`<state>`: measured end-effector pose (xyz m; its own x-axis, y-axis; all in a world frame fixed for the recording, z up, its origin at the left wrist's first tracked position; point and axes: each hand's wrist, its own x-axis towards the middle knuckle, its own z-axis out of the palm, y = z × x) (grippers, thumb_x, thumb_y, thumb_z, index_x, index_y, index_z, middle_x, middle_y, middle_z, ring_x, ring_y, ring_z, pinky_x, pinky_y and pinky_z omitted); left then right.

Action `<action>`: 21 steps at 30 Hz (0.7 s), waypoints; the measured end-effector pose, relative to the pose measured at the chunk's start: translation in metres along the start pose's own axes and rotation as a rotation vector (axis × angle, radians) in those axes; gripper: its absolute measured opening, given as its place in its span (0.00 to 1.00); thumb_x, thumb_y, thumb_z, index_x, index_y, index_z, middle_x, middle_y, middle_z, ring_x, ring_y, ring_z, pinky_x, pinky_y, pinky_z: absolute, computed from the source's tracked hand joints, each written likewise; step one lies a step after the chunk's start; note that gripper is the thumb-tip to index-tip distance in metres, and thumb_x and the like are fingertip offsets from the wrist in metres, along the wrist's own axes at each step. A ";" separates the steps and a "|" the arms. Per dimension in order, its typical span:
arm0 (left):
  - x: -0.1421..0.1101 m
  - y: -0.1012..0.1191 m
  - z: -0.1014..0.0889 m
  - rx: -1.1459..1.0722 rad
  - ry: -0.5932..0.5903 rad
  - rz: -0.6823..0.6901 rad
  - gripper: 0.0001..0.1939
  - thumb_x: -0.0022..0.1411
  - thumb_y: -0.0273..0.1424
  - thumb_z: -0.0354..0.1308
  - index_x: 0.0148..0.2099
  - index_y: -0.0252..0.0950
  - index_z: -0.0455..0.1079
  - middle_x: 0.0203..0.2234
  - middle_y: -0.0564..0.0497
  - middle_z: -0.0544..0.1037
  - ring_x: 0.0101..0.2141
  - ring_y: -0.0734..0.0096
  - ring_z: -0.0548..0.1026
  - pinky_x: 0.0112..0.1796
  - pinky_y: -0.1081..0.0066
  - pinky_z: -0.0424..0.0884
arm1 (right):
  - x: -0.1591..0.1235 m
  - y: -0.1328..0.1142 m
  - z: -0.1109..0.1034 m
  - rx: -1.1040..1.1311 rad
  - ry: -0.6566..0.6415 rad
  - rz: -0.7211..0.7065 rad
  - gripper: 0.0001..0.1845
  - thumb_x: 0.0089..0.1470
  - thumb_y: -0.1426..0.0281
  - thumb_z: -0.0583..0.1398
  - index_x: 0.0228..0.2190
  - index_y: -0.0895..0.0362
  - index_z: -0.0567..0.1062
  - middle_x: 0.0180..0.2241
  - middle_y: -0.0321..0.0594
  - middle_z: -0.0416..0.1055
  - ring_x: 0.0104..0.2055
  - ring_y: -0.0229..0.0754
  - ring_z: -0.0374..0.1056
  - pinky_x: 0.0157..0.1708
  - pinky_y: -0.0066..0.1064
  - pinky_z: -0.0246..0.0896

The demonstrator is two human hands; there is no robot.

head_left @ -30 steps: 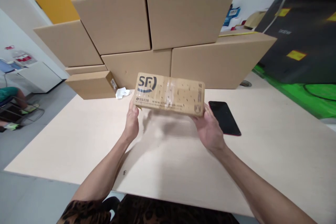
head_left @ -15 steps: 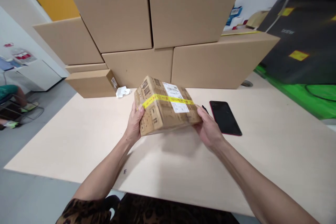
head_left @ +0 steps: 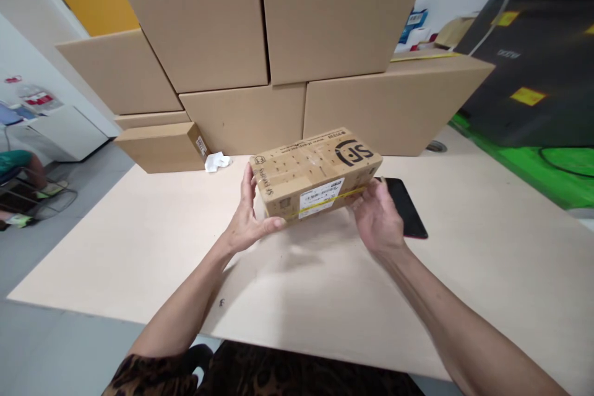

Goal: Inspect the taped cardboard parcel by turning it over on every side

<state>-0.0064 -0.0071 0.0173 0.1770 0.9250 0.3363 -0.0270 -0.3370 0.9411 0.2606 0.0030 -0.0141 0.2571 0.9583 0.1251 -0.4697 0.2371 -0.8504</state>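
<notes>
A brown cardboard box [head_left: 310, 164] is held tilted above the table, with black "SF" print on its upper face. Its near side carries a white label and a strip of yellow tape. My left hand [head_left: 253, 213] grips the box's left end, thumb along the lower near edge and fingers up the end. At the lower right corner my right hand [head_left: 378, 216] is closed around the box, its fingers partly hidden beneath it. Just behind that hand lies a dark tablet-like device [head_left: 408, 210] with a red rim, partly covered.
Large cardboard boxes [head_left: 241, 120] are stacked along the table's [head_left: 139, 260] far edge. A smaller carton [head_left: 162, 148] and crumpled white paper [head_left: 217, 161] sit at the back left. A dark machine [head_left: 533, 55] stands right, over green material [head_left: 524, 173]. At far left is a person's leg [head_left: 23, 170].
The box has been turned in my hands: the labelled face has tipped down toward me, and the "SF" face now shows on top. Both hands have shifted their grip.
</notes>
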 end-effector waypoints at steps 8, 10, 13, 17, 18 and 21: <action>0.014 0.010 -0.016 -0.347 0.046 -0.321 0.46 0.56 0.73 0.57 0.64 0.48 0.72 0.64 0.42 0.76 0.69 0.41 0.70 0.61 0.47 0.76 | -0.001 -0.029 -0.001 0.161 0.101 -0.078 0.25 0.63 0.45 0.59 0.32 0.49 0.86 0.51 0.41 0.82 0.67 0.51 0.70 0.75 0.47 0.55; 0.014 0.003 -0.014 -0.289 0.070 -0.374 0.37 0.59 0.63 0.67 0.63 0.50 0.72 0.63 0.45 0.78 0.66 0.45 0.73 0.61 0.49 0.77 | 0.000 -0.027 -0.002 0.184 0.118 -0.056 0.24 0.62 0.46 0.60 0.37 0.49 0.87 0.50 0.42 0.82 0.65 0.51 0.72 0.73 0.48 0.58; 0.011 -0.005 -0.007 -0.276 0.052 -0.417 0.36 0.59 0.57 0.72 0.65 0.51 0.70 0.62 0.46 0.78 0.62 0.47 0.77 0.60 0.49 0.78 | 0.002 -0.019 -0.006 0.115 0.097 -0.036 0.21 0.61 0.45 0.61 0.41 0.46 0.85 0.49 0.40 0.82 0.62 0.52 0.74 0.67 0.53 0.66; 0.009 -0.007 -0.004 -0.240 0.021 -0.277 0.38 0.57 0.54 0.75 0.65 0.51 0.71 0.64 0.47 0.76 0.66 0.48 0.72 0.64 0.51 0.73 | 0.004 -0.012 -0.007 0.016 0.094 -0.019 0.17 0.58 0.45 0.66 0.38 0.43 0.83 0.48 0.36 0.84 0.64 0.56 0.74 0.62 0.54 0.71; 0.009 -0.006 -0.004 -0.210 0.010 -0.226 0.38 0.56 0.52 0.76 0.65 0.50 0.71 0.66 0.47 0.75 0.69 0.48 0.68 0.66 0.52 0.71 | 0.004 -0.012 -0.006 0.011 0.087 0.028 0.18 0.57 0.44 0.66 0.36 0.44 0.83 0.47 0.37 0.85 0.64 0.58 0.74 0.60 0.55 0.73; 0.010 -0.003 -0.006 -0.177 -0.041 -0.202 0.41 0.55 0.60 0.72 0.65 0.50 0.72 0.71 0.46 0.69 0.71 0.44 0.64 0.64 0.52 0.72 | 0.003 -0.016 0.000 0.016 0.041 0.168 0.23 0.55 0.40 0.65 0.33 0.46 0.82 0.44 0.42 0.86 0.63 0.63 0.75 0.56 0.57 0.76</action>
<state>-0.0101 0.0040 0.0177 0.2358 0.9613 0.1428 -0.1577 -0.1072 0.9816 0.2683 0.0020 -0.0001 0.2080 0.9774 -0.0391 -0.5226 0.0772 -0.8491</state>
